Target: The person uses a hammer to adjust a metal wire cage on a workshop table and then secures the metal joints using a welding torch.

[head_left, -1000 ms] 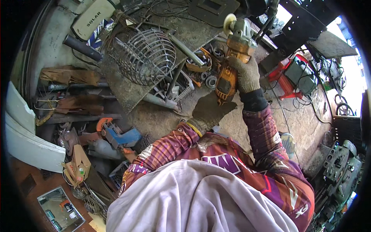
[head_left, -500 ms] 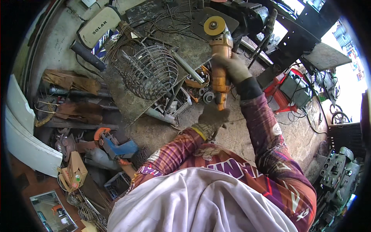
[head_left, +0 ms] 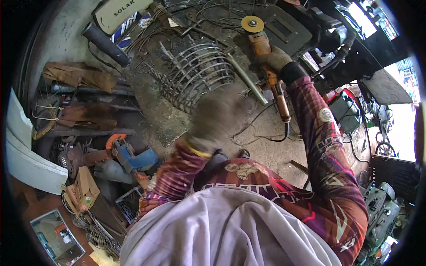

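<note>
A: Right hand (head_left: 276, 57), gloved, fingers wrapped tight round the body of the orange angle grinder (head_left: 266, 66). Disc (head_left: 252, 24) up at the far end, cord trailing back toward the body.

B: Change against the two earlier frames?

A: Grinder now farther out and higher, arm more extended; previously held closer in, just above the wire cage (head_left: 195, 75). Now to the right of the cage, disc clear of it, touching nothing visible.

B: Left hand (head_left: 217, 117)?

A: Gloved, heavily blurred with motion. Finger opening: cannot tell. Nothing discernible in it. Previously low beside the grinder's tail; now swung left, over the ground just below the cage.

B: Reading?

A: Probably a repositioning, not a cut. No sparks, no contact.

B: Surroundings?

A: Metal rod (head_left: 246, 80) lying beside the cage on the right. Blue and orange power tool (head_left: 128, 153) on the floor at left, amid scrap. Black cylinder (head_left: 105, 44) at upper left.
</note>
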`<state>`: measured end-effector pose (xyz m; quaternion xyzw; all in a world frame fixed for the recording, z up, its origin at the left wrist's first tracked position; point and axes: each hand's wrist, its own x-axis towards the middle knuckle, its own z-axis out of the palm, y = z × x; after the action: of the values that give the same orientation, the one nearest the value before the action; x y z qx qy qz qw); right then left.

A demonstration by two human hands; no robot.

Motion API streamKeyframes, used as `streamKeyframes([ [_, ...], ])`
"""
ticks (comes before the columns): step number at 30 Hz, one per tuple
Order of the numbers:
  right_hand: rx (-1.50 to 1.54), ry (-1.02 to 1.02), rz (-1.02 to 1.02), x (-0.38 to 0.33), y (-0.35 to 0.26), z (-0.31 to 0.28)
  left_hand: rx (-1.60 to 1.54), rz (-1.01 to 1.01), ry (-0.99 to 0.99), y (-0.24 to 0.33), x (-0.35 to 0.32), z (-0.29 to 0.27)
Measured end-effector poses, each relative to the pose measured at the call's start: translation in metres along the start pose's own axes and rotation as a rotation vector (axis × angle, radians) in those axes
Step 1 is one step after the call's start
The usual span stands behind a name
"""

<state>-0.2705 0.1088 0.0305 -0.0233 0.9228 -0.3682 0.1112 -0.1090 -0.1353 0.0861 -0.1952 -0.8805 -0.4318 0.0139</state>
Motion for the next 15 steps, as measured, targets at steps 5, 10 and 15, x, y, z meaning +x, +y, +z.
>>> streamKeyframes([
  [5, -0.209, -0.054, 0.016, 0.037, -0.003, 0.000, 0.589, -0.025, 0.395, -0.077, 0.055, -0.082],
  [10, -0.148, -0.173, 0.157, 0.052, 0.007, -0.002, 0.636, -0.476, -0.218, -0.095, 0.123, -0.080],
  [15, -0.372, 0.027, 0.014, 0.040, -0.005, 0.006, 0.557, -0.478, -0.275, -0.107, 0.133, -0.088],
])
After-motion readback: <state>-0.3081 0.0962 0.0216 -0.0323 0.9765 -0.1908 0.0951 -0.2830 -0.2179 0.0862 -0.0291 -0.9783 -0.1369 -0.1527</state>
